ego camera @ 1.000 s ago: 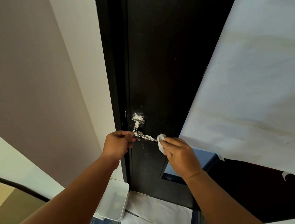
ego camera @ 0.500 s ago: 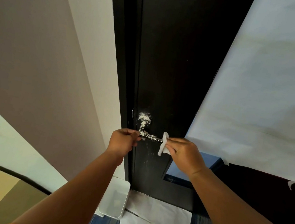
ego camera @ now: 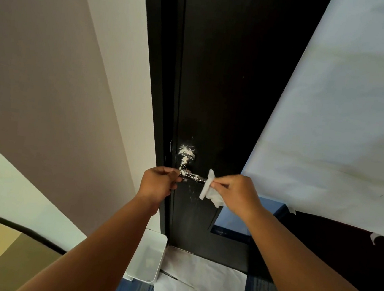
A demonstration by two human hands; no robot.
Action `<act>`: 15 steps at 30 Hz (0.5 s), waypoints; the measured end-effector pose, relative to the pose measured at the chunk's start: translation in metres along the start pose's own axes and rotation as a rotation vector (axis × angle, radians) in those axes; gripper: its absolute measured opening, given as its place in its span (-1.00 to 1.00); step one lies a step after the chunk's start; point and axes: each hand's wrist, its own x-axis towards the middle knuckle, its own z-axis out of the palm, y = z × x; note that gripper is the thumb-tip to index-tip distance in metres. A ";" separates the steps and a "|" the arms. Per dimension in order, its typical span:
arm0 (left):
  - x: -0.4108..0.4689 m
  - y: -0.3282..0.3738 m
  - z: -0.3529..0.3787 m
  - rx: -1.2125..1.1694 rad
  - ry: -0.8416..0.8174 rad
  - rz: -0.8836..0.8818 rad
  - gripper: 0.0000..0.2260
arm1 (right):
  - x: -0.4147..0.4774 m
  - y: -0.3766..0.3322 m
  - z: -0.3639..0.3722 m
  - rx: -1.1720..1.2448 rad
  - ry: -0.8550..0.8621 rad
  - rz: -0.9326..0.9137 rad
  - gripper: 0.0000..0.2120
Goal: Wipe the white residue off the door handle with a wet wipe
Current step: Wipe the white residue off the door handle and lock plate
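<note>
Pinching the wipe (ego camera: 209, 190), right hand (ego camera: 237, 193) meets the handle (ego camera: 193, 176) tip; left hand (ego camera: 158, 182) grips its base. Light strokes may just smear residue (ego camera: 186, 152).

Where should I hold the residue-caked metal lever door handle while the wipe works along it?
Grip the metal lever door handle at its bend, coming from the door-edge side, where the left hand holds it. That probably leaves the straight bar free for the white wet wipe pinched in the right hand at the tip.
</note>
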 end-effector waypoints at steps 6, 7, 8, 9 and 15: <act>-0.002 0.001 0.001 0.000 0.004 0.000 -0.91 | 0.009 -0.014 0.001 -0.001 -0.045 0.029 -0.88; -0.002 0.001 0.001 0.002 0.006 0.000 -0.91 | 0.012 -0.019 0.006 -0.007 -0.056 0.021 -0.88; -0.002 0.001 0.002 0.004 0.007 -0.001 -0.91 | 0.014 -0.024 0.010 -0.013 -0.064 0.012 -0.89; -0.001 0.001 0.002 0.004 0.007 0.000 -0.91 | 0.017 -0.027 0.013 -0.011 -0.071 0.012 -0.89; -0.001 -0.001 0.001 0.000 -0.002 0.002 -0.92 | 0.006 -0.013 -0.003 0.059 -0.068 0.091 -0.85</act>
